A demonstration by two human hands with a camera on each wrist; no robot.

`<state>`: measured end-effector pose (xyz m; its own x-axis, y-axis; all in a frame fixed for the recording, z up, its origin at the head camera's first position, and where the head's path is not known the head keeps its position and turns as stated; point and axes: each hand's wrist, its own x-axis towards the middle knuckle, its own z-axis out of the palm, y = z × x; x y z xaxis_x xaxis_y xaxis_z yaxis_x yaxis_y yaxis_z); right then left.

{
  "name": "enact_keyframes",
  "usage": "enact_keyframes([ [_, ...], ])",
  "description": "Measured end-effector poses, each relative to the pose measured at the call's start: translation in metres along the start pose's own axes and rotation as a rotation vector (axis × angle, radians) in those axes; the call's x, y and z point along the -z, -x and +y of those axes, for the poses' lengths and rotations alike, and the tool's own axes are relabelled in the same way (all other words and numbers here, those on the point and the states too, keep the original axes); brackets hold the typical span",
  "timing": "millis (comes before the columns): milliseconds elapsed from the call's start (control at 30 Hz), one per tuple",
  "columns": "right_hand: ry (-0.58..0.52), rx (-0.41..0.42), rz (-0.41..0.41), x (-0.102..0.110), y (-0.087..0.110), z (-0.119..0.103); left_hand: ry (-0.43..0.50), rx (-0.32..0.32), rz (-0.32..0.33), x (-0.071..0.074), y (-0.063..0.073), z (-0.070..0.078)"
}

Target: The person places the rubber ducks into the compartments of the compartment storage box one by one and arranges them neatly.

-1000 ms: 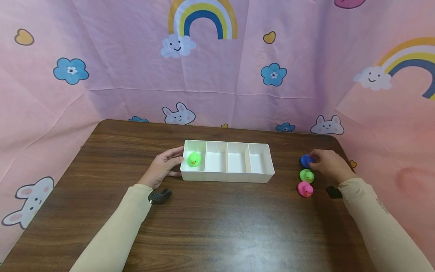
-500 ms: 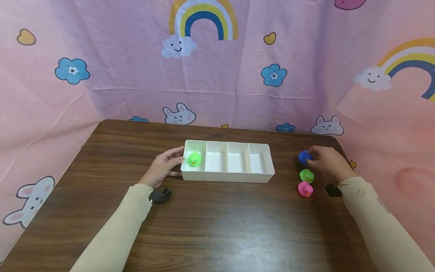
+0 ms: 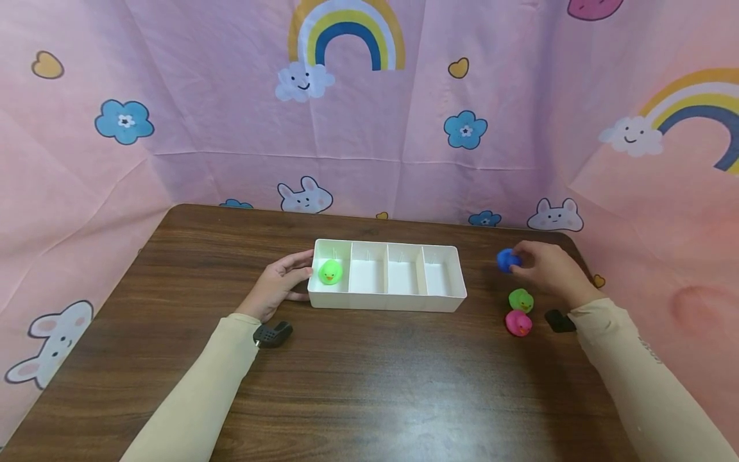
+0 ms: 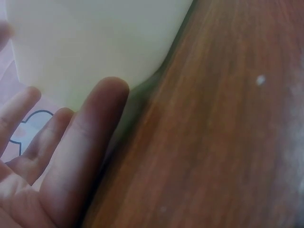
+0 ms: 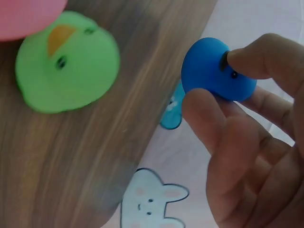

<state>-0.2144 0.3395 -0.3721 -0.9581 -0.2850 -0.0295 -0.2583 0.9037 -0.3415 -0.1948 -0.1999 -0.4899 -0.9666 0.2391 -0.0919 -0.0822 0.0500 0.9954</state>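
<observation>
Small lettering (image 3: 650,350) is noted on the right sleeve (image 3: 646,385), but no text can be read.

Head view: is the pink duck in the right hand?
No, the right hand pinches the blue toy, while the pink duck sits on the table.

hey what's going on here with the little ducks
A person's right hand pinches a blue toy, while the left hand rests against the left end of a white divided tray. One green duck sits in the tray's leftmost compartment. A second green duck and a pink duck are on the table, right of the tray.
</observation>
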Motion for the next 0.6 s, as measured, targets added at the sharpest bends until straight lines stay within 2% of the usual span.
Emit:
enact_keyframes([
  [300, -0.002, 0.069, 0.051, 0.003, -0.004, -0.028, -0.009, -0.003, 0.000, -0.001, 0.001, 0.001],
  [600, -0.012, 0.083, 0.071, 0.002, -0.014, -0.058, -0.018, -0.002, 0.003, -0.002, 0.002, 0.003],
])
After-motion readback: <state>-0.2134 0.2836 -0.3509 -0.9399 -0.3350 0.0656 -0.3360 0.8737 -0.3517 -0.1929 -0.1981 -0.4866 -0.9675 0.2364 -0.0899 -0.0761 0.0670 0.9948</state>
